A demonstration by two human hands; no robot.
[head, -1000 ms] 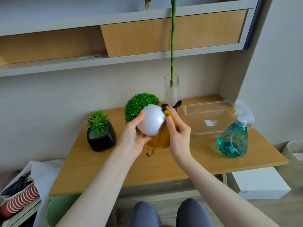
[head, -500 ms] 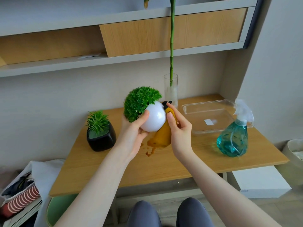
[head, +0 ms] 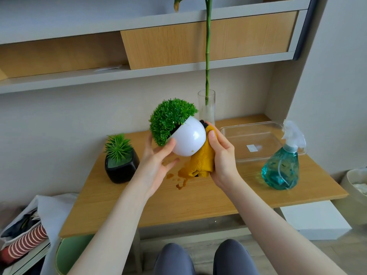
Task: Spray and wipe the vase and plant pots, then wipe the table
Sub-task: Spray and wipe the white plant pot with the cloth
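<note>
My left hand holds a round white pot with a bushy green plant, tilted left above the wooden table. My right hand grips a yellow cloth and presses it against the pot's right side. A black pot with a spiky plant sits at the table's left. A glass vase with a tall green stem stands at the back. The blue spray bottle stands at the right.
A clear plastic tray lies at the back right. Brown spill marks dot the table under the cloth. Shelves hang above. A bag with clothes is at lower left, a white box and bin at right.
The white pot has risen and tilted further left, its plant now pointing up-left. My right hand and the cloth have moved up along the pot's side.
</note>
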